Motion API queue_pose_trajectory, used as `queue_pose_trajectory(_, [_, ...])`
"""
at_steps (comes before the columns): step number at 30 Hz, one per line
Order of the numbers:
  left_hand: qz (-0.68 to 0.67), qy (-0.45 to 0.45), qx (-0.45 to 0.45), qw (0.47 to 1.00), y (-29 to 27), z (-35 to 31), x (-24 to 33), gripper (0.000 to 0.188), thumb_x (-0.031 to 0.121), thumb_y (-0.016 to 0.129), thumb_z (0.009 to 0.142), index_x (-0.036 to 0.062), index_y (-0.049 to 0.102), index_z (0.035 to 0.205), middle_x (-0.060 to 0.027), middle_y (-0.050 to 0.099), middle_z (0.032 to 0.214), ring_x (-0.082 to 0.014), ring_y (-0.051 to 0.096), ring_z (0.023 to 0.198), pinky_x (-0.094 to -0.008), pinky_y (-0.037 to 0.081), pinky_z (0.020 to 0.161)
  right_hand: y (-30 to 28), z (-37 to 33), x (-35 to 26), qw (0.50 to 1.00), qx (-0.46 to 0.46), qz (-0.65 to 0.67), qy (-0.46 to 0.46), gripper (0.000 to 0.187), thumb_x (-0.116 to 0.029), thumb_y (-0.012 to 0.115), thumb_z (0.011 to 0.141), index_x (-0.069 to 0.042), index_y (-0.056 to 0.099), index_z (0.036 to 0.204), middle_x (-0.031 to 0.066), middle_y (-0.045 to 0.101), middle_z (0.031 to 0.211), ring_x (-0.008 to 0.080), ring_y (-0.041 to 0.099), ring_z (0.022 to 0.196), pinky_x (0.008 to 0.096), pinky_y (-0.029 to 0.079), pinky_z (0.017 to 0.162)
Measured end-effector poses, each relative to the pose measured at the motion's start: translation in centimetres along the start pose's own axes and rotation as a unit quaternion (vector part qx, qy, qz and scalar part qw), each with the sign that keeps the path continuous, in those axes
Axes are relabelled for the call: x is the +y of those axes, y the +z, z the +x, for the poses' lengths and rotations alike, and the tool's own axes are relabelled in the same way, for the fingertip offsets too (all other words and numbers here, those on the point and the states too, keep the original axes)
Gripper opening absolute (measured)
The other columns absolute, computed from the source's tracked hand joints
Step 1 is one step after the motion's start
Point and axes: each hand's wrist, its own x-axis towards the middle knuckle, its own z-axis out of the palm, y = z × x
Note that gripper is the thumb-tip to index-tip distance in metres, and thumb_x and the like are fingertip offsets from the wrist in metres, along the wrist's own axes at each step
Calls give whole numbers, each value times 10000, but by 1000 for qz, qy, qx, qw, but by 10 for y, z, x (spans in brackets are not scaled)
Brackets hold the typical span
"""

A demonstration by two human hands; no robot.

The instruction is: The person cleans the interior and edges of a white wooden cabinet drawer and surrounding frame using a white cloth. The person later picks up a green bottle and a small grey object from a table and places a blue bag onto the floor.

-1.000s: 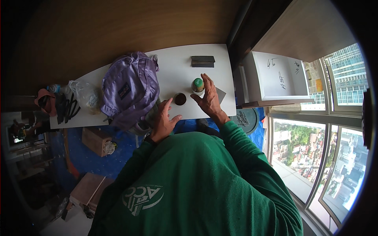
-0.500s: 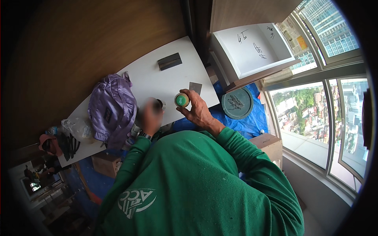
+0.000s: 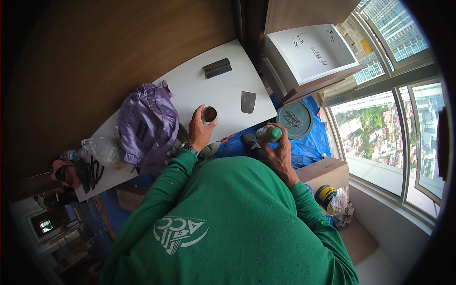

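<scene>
My left hand (image 3: 198,135) is wrapped round a small open round container (image 3: 209,113) at the near side of a white tabletop (image 3: 190,78). The inside of the container looks brown. My right hand (image 3: 282,159) grips a bottle with a green cap (image 3: 273,133), just beyond the table's near right edge and above the blue sheet. The bottle is tilted, cap on and toward me, its body partly behind my fingers. A flat grey plate (image 3: 248,102) lies on the tabletop between and beyond my hands.
A purple backpack (image 3: 146,123) and a clear plastic bag (image 3: 103,151) lie on the left of the table; a dark block (image 3: 217,68) sits at the back. At right are a white drawer (image 3: 311,54), a round grey-green lid (image 3: 295,120) on blue sheeting and a paint can (image 3: 327,197).
My right hand has moved right and nearer to me with the bottle, off the tabletop, and the bottle is more tilted. My left hand, blurred before, shows clearly round the container.
</scene>
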Motion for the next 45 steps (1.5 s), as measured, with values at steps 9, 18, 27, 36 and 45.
queue_pose_trajectory(9, [1, -11, 37, 999, 9, -13, -16, 668, 107, 832, 797, 25, 498, 1369, -190, 584, 1297, -355, 585, 1214, -439, 489, 1023, 0, 17, -5, 996, -29, -36, -73, 650, -81, 839, 749, -42, 525, 1317, 195, 613, 1252, 369, 625, 1151, 427, 512, 979])
queue_pose_trajectory(18, [-2, -61, 72, 996, 1, -16, -22, 641, 78, 821, 795, 4, 495, 1342, -182, 613, 1285, -322, 614, 1195, -421, 507, 1009, 5, 68, -10, 990, -80, -8, -116, 678, -60, 822, 754, -29, 516, 1358, 190, 624, 1210, 371, 646, 1099, 422, 531, 954])
queue_pose_trajectory(27, [41, -111, 111, 987, 2, 21, -4, 693, 95, 835, 790, 32, 466, 1374, -191, 641, 1286, -348, 618, 1220, -431, 490, 1039, 46, 153, 1, 982, -123, 3, -140, 651, -51, 796, 771, -51, 517, 1360, 197, 620, 1245, 393, 637, 1113, 453, 527, 957])
queue_pose_trajectory(36, [49, -168, 167, 970, 1, 59, -23, 753, 122, 848, 787, 21, 443, 1414, -207, 622, 1327, -350, 612, 1228, -421, 492, 1046, 119, 227, 6, 967, -182, -1, -177, 647, -105, 835, 767, -85, 528, 1336, 188, 584, 1226, 371, 600, 1099, 471, 510, 971])
queue_pose_trajectory(45, [93, -193, 145, 966, 3, 83, 0, 776, 137, 851, 784, 17, 438, 1430, -196, 652, 1299, -317, 697, 1092, -385, 540, 968, 150, 245, 11, 953, -192, -6, -233, 679, -92, 845, 748, -77, 527, 1348, 180, 607, 1206, 395, 591, 1112, 483, 501, 985])
